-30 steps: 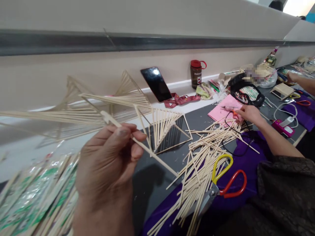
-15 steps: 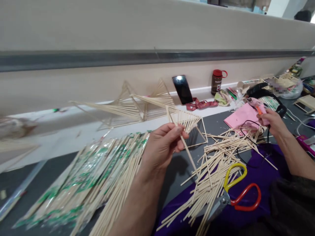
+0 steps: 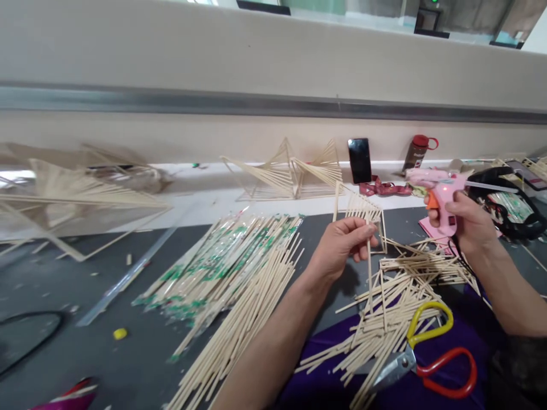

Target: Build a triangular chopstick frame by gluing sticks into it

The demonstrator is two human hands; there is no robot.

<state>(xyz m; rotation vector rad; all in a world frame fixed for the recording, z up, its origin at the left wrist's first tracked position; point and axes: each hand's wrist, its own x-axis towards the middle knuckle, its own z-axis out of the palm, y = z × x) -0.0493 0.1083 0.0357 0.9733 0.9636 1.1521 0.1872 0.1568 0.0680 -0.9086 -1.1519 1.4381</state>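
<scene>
- The left grip [image 3: 342,250] is closed on a thin bamboo stick [image 3: 368,273], pinched between the thumb and the fingertips.
- The stick hangs roughly upright below the fingertips. Its lower end is over a loose pile of sticks [image 3: 410,267] on the dark grey surface [image 3: 85,267].
- The right grip [image 3: 470,225] is clamped around the handle of a pink hot glue gun [image 3: 442,185], lifted clear of the surface.
- The gun's barrel points left, and a clear glue rod sticks out of its back, to the right.
- The gun is to the right of the held stick and slightly higher, near it but not touching.
- Just behind the left grip stands a small stick frame [image 3: 363,210].
- A larger fan-shaped stick frame [image 3: 290,171] sits farther back by the wall.
- A bundle of wrapped chopsticks [image 3: 222,262] lies to the left of the left arm.
- Scissors [image 3: 427,356] with yellow and red handles rest on a purple cloth [image 3: 384,393] at the near edge.
- A black phone [image 3: 359,160] leans against the wall, and a red-capped bottle [image 3: 416,152] stands beside it.
</scene>
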